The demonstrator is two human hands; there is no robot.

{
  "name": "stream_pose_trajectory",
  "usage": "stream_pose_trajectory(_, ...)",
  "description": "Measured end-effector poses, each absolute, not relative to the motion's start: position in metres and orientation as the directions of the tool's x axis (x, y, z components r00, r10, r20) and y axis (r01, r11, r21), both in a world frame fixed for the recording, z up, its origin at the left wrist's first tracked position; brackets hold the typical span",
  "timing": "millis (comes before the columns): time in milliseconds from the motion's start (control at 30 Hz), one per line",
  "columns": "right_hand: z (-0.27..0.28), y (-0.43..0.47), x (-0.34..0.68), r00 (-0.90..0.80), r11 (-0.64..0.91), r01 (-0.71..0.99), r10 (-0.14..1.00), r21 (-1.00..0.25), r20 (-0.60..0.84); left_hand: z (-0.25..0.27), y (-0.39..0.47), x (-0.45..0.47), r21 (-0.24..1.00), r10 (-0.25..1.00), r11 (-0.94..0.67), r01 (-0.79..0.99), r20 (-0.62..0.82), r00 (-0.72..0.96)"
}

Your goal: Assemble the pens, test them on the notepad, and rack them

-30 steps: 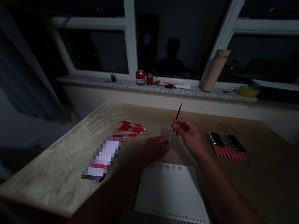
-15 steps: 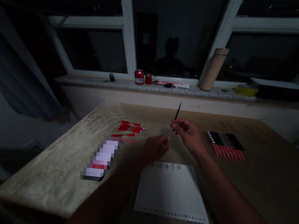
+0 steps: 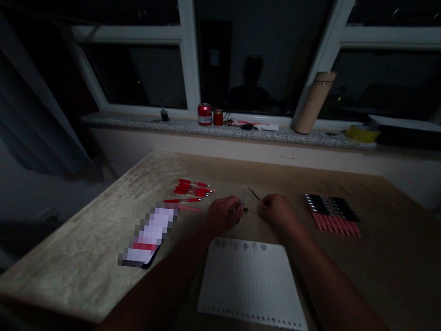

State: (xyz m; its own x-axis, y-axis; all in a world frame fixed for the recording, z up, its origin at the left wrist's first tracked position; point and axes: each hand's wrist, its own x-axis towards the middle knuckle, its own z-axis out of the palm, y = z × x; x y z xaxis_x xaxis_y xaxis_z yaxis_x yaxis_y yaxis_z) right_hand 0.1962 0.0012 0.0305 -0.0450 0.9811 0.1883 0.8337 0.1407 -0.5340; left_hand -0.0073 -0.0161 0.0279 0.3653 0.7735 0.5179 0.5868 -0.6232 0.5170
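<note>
My left hand is closed around a clear pen barrel, which stands upright above its fingertips. Beside those fingers shows a small black piece; whether it is held or lies on the table I cannot tell. Just to the right, my right hand pinches a thin dark pen refill, its tip slanting up and left toward the barrel, apart from it. Below both hands lies a lined sheet of paper with small drawings along its top edge.
Several red pens lie left of my hands, beyond a blurred phone. A row of pens with black grips and pinkish ends sits at right. On the windowsill stand a red can, a small red jar and a tan cylinder.
My right hand has moved down and right, bringing the refill out from above the barrel and tipping it leftward. My left hand has shifted slightly left with the barrel.
</note>
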Motion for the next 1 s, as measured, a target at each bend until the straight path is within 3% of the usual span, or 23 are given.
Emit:
stream_pose_trajectory(267,0.029,-0.003,0.195,-0.072,0.108,0.937,0.99,-0.332,0.119,0.023,-0.013,-0.008,0.525,0.778,-0.614,0.589,0.526,0.343)
stream_pose_trajectory(433,0.038,-0.007,0.186,-0.137,0.171,0.952,0.98,-0.256,0.143,0.024,-0.014,-0.007,0.506,0.769,-0.624,0.595,0.532,0.354)
stream_pose_trajectory(667,0.037,-0.012,0.16,-0.378,0.436,0.866,0.891,-0.245,0.25,0.021,-0.013,-0.006,0.49,0.758,-0.637,0.596,0.54,0.366)
stream_pose_trajectory(1000,0.025,-0.008,0.158,-0.439,0.497,0.824,0.863,-0.272,0.25,0.02,-0.015,-0.005,0.49,0.753,-0.643,0.589,0.544,0.37)
